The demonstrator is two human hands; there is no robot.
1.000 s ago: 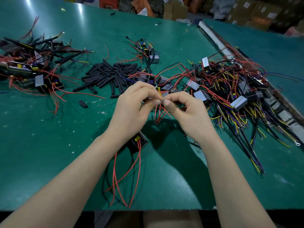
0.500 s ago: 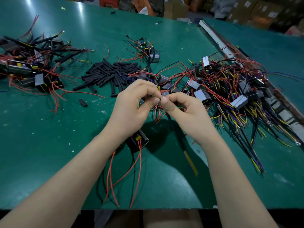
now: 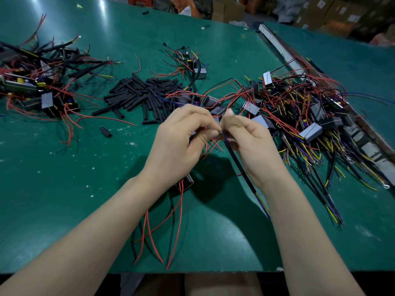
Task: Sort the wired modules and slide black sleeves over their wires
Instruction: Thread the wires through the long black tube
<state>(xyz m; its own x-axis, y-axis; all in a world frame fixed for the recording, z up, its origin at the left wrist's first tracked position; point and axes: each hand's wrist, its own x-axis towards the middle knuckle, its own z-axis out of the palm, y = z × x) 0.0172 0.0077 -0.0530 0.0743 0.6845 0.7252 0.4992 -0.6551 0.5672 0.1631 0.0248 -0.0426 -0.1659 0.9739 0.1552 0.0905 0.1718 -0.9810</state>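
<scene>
Nearest, along the front edge of the green counter (image 3: 64,199), red and black wires (image 3: 171,221) trail from a black module (image 3: 185,184) that lies half hidden under the left wrist. Just beyond that module, the left hand (image 3: 179,142) and right hand (image 3: 254,144) meet fingertip to fingertip above the counter. Both have curled fingers: the left hand pinches a bunch of thin red wire ends, and the right hand pinches the upper end of a black sleeve (image 3: 239,165). That sleeve slants down past the right wrist toward the front edge, with yellow and blue wires (image 3: 261,204) coming out of its lower end. Beyond the hands, a heap of loose black sleeves (image 3: 141,92) lies on the counter, with one stray piece (image 3: 105,132) to the left of the hands. Right of the heap, a big tangle of wired modules (image 3: 310,124) spreads toward a metal rail (image 3: 284,54). Left of the heap sits another pile of modules (image 3: 40,86), many of their wires already sleeved. Farther back than the heap, a small cluster of modules (image 3: 192,63) rests alone.
</scene>
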